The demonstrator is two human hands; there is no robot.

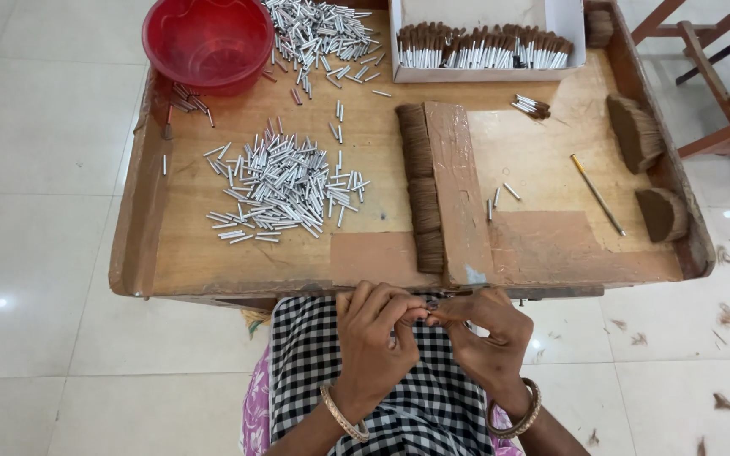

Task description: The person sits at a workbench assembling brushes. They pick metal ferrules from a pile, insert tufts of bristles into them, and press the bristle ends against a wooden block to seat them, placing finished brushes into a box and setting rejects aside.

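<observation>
The setting is a small hand-assembly workshop for brush making. Evidence: a worn wooden tabletop [365, 253] with raised edge rails fills the centre of the frame. A loose pile of short metal tubes [280, 186] lies at centre left, with a second pile [318, 34] at the top. A red plastic bowl [209, 38] sits at upper left. A white box [483, 42] at upper centre holds finished brush heads in rows. Bundles of brown fibre [420, 186] lie along a wooden guide block [458, 194]. Fibre scraps litter the white tiled floor [44, 211] at lower right.
</observation>
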